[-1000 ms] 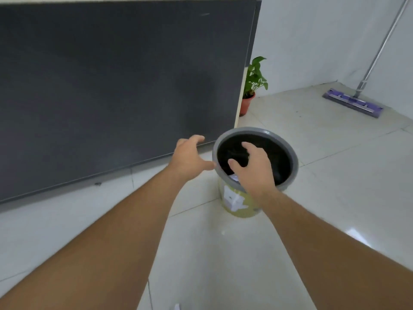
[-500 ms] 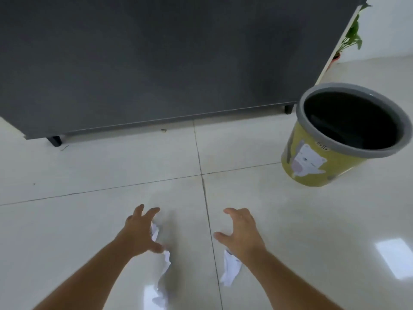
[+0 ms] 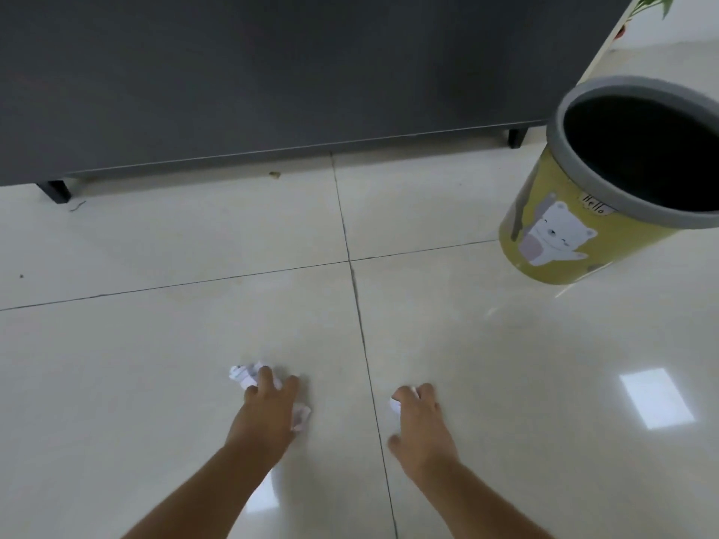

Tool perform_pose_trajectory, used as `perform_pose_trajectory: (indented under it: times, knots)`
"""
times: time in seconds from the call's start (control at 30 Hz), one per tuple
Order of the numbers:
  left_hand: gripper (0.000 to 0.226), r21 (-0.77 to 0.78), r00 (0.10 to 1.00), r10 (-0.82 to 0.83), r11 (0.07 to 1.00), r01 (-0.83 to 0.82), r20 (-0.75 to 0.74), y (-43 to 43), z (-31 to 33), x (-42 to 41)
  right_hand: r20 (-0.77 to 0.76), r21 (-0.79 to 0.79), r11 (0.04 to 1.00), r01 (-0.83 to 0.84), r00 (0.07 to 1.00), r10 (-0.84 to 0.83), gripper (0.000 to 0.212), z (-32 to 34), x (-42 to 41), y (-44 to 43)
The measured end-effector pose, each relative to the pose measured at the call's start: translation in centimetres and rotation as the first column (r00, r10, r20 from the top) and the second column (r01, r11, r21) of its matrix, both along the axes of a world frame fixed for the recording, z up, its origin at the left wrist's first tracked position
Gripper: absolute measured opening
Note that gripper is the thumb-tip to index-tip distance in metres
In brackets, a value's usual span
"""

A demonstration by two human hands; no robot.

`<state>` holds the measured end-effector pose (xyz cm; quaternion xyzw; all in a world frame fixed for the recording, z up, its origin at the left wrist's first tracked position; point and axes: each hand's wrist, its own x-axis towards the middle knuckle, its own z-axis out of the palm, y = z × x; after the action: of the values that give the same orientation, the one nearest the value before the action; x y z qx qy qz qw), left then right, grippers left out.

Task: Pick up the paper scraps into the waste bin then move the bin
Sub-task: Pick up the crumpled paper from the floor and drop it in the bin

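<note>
A yellow waste bin (image 3: 552, 243) with a grey rim and a white bear picture stands upright on the floor at the right, its dark inside facing me. My left hand (image 3: 268, 412) presses down on crumpled white paper scraps (image 3: 243, 374) on the tiles, fingers curled over them; another bit of paper (image 3: 300, 416) shows at its right side. My right hand (image 3: 420, 425) is closed around a small white paper scrap (image 3: 395, 405) that peeks out at its left. Both hands are low in the view, well short of the bin.
A large dark grey panel (image 3: 272, 72) on short black feet (image 3: 56, 190) runs along the back. A potted plant (image 3: 657, 1) shows at the top right corner. The floor is glossy pale tile (image 3: 155, 247) with light reflections.
Both hands left the bin and came down to the floor, then closed over the scraps that lay under their spread fingers. The view has turned down and left.
</note>
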<state>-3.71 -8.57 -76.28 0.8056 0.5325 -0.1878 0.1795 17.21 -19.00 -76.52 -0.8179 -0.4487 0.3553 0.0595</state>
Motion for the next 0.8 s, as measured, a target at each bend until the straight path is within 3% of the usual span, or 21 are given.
perform_pose_trajectory:
  times: [0.07, 0.1, 0.17, 0.3, 0.43, 0.5, 0.6, 0.7, 0.8]
  knots:
    - [0.027, 0.045, 0.998, -0.006, 0.999, 0.003, 0.058, 0.2, -0.1, 0.0, 0.014, 0.008, 1.000, -0.012, 1.000, 0.012, 0.039, -0.1, 0.2, 0.2]
    - [0.021, 0.015, 0.997, 0.031, 0.999, -0.032, 0.065, 0.3, -0.2, 0.1, 0.013, 0.012, 1.000, -0.016, 1.000, 0.016, 0.036, -0.1, 0.3, 0.4]
    - [0.025, -0.061, 0.999, 0.020, 0.998, -0.018, 0.033, 0.5, -0.6, -0.1, -0.021, 0.041, 0.999, 0.004, 1.000, -0.004, 0.033, 0.1, 0.5, 0.8]
    - [0.010, -0.111, 0.972, 0.150, 0.985, -0.131, 0.181, 2.2, 1.1, 1.0, -0.122, 0.136, 0.984, 0.115, 0.988, -0.099, 0.025, 0.8, 1.4, 2.0]
    - [0.040, -0.134, 0.936, 0.238, 0.969, -0.209, 0.259, 4.2, 5.7, 3.9, -0.125, 0.216, 0.963, 0.162, 0.983, -0.137, 0.027, 3.5, 2.9, 4.0]
    - [0.045, -0.102, 0.923, 0.256, 0.966, -0.236, 0.288, 5.2, 7.7, 5.3, -0.132, 0.267, 0.948, 0.176, 0.981, -0.145, 0.028, 5.2, 3.8, 5.1]
    - [0.036, -0.072, 0.883, 0.278, 0.960, -0.271, 0.379, 6.9, 11.7, 7.6, -0.105, 0.336, 0.927, 0.166, 0.985, -0.138, 0.029, 8.8, 5.3, 6.8]
    - [0.009, -0.066, 0.820, 0.278, 0.957, -0.284, 0.501, 8.4, 16.8, 10.5, -0.090, 0.436, 0.885, 0.164, 0.986, -0.139, 0.028, 13.3, 7.2, 8.6]
    - [0.009, 0.016, 0.789, 0.222, 0.959, -0.282, 0.573, 9.8, 21.7, 13.9, -0.060, 0.519, 0.841, 0.155, 0.988, -0.144, 0.026, 18.5, 9.7, 10.1]
